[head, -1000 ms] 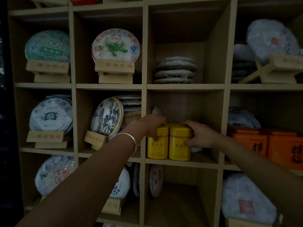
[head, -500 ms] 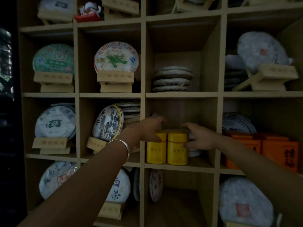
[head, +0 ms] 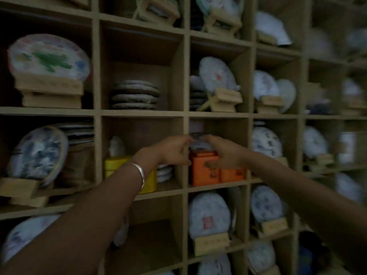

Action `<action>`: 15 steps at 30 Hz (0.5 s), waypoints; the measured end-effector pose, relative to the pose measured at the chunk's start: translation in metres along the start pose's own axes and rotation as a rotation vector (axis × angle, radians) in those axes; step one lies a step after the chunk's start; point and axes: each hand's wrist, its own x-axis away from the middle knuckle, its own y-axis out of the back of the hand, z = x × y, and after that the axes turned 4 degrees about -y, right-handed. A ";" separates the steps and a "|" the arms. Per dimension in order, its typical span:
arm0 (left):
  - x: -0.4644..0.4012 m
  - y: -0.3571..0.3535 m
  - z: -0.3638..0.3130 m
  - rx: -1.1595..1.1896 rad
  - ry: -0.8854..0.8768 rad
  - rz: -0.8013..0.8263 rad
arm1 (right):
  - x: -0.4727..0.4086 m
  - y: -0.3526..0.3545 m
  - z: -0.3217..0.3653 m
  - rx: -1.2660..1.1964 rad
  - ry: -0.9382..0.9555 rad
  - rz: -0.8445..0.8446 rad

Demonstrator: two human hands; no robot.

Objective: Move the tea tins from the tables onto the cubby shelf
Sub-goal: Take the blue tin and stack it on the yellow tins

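Observation:
The picture is motion-blurred. Two yellow tea tins (head: pixel 116 165) stand in a middle cubby of the wooden cubby shelf (head: pixel 185 114), partly hidden behind my left forearm. In the cubby to their right stand two orange tea tins (head: pixel 202 173). My left hand (head: pixel 172 149) hovers at the divider between these cubbies, fingers apart and holding nothing. My right hand (head: pixel 224 153) lies over the top of the left orange tin, thumb on its front; whether it grips is unclear. A paper-wrapped tea cake (head: pixel 198 142) shows between my two hands.
Round wrapped tea cakes on small wooden stands (head: pixel 210 243) fill most cubbies. A stack of flat cakes (head: pixel 135 95) lies in the cubby above the yellow tins. The cubby below the yellow tins (head: pixel 151 241) holds little.
Both hands have left the yellow tins and moved right to the orange-tin cubby. The view has swung right and closer, so the shelf appears shifted left.

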 end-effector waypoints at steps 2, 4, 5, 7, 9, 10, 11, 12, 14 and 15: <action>-0.022 -0.018 -0.029 0.086 -0.111 0.051 | 0.036 0.019 -0.012 0.110 -0.145 -0.023; -0.039 -0.040 -0.064 0.161 -0.201 0.083 | 0.080 0.038 -0.024 0.212 -0.314 -0.013; -0.046 -0.051 -0.084 0.200 -0.241 0.087 | 0.105 0.048 -0.028 0.250 -0.414 0.003; -0.057 -0.073 -0.125 0.268 -0.323 0.109 | 0.161 0.071 -0.030 0.315 -0.620 0.039; -0.068 -0.092 -0.172 0.303 -0.415 0.146 | 0.222 0.097 -0.024 0.362 -0.778 0.053; -0.073 -0.100 -0.198 0.332 -0.465 0.163 | 0.253 0.111 -0.018 0.386 -0.845 0.047; -0.077 -0.106 -0.225 0.372 -0.511 0.186 | 0.283 0.125 -0.010 0.419 -0.907 0.033; -0.079 -0.112 -0.254 0.406 -0.554 0.212 | 0.314 0.139 -0.001 0.459 -0.968 0.019; -0.080 -0.121 -0.315 0.435 -0.651 0.252 | 0.372 0.166 0.022 0.512 -1.087 0.000; -0.079 -0.124 -0.347 0.445 -0.703 0.269 | 0.402 0.179 0.035 0.521 -1.146 -0.014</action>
